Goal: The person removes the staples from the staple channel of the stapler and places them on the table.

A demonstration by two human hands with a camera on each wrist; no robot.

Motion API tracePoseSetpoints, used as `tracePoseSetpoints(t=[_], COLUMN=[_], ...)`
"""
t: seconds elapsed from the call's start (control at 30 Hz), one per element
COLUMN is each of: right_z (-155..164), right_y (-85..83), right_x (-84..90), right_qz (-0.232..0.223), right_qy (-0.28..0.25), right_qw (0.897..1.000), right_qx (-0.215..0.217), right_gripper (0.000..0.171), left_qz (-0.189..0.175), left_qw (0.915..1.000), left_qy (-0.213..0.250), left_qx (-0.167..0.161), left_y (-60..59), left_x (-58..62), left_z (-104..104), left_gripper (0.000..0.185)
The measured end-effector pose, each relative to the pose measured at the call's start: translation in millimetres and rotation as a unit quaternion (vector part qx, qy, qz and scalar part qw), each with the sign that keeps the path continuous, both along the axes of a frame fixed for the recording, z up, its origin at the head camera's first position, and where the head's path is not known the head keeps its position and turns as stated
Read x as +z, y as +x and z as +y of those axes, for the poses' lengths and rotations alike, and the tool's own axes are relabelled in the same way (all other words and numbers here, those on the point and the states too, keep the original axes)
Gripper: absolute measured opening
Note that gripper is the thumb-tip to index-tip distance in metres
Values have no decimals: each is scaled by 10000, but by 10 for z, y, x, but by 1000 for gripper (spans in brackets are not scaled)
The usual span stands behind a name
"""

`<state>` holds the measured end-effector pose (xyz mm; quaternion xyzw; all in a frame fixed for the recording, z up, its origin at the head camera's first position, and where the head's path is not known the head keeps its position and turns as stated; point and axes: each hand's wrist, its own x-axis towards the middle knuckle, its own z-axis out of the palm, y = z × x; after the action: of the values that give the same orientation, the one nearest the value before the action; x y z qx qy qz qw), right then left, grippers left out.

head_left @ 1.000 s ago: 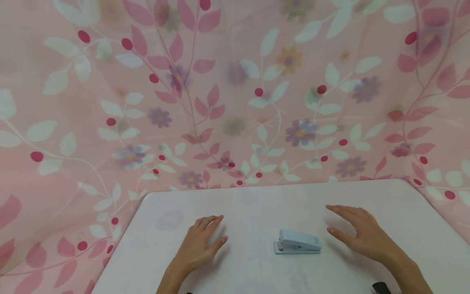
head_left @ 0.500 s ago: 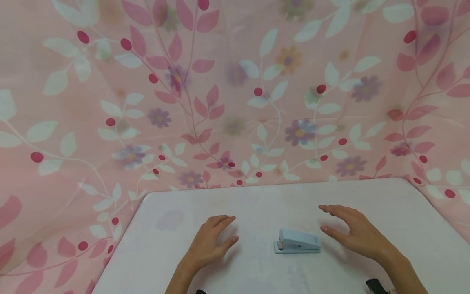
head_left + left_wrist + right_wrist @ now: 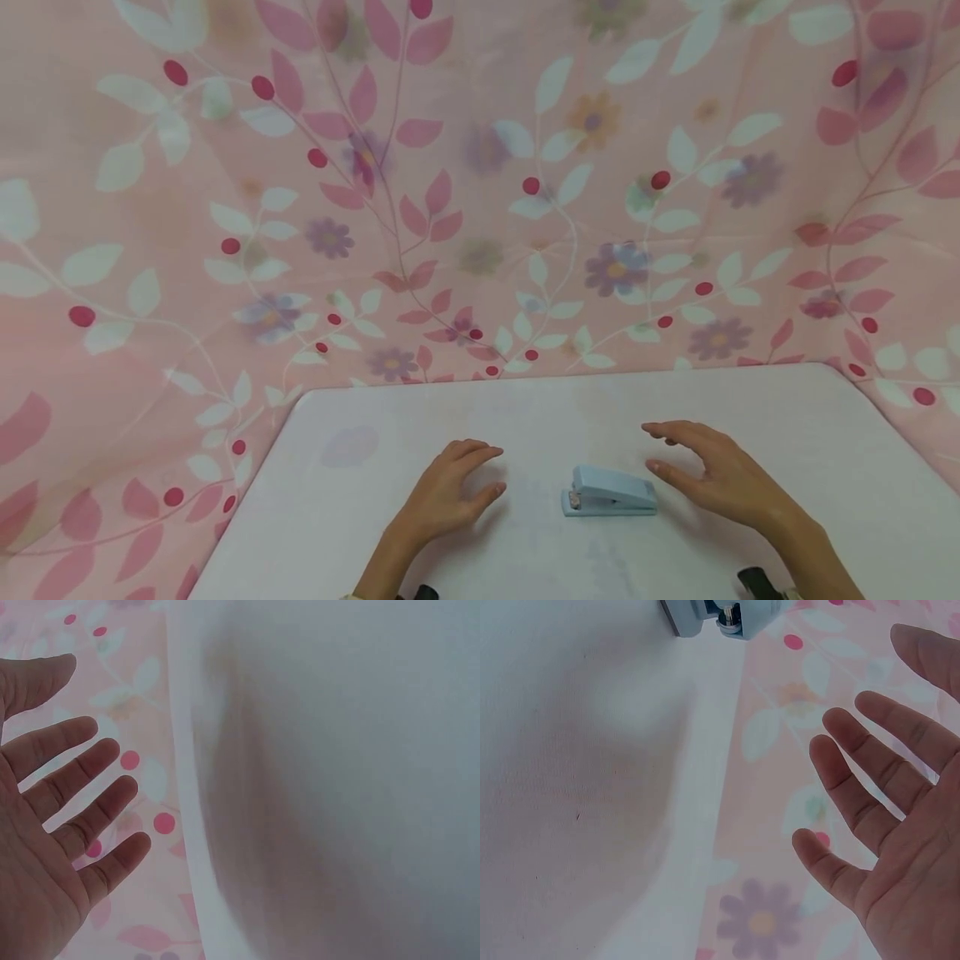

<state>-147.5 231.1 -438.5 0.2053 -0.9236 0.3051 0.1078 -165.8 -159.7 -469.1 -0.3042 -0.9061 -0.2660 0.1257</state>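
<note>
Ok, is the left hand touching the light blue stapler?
Apart. The head view shows a plain strip of white tabletop between the left hand and the light blue stapler.

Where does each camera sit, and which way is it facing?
Head: worn on the head, facing forward and down at the white table, stapler and floral cloth; left grip, right grip and forearms show.
Left wrist: worn there, facing table and cloth; only the left grip shows.
Right wrist: worn there, facing table and cloth, part of the stapler at top; only the right grip shows.
Head and right wrist share the stapler and right grip.
</note>
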Motion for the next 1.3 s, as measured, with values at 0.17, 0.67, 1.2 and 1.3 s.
tracePoseSetpoints(t=[0.17,0.67,1.2,1.3], right_z=[-37,-142,-236,-249], right_y=[-11,-17,-29,-26], right_x=[4,56,23,34], right_qz=[61,-3,279,301], right_qy=[10,13,106,127], right_qw=[10000,9999,9989,9987], right_qx=[46,137,369,380], right_gripper=[42,41,42,42], left_qz=[-149,-409,-645,-738], left_qw=[9999,9984,9969,9961], left_qy=[57,251,231,248], left_qx=[-61,-305,-384,-404], left_y=[3,-10,-16,-20], left_x=[15,48,25,26], left_z=[62,254,408,440], left_gripper=[42,40,41,42])
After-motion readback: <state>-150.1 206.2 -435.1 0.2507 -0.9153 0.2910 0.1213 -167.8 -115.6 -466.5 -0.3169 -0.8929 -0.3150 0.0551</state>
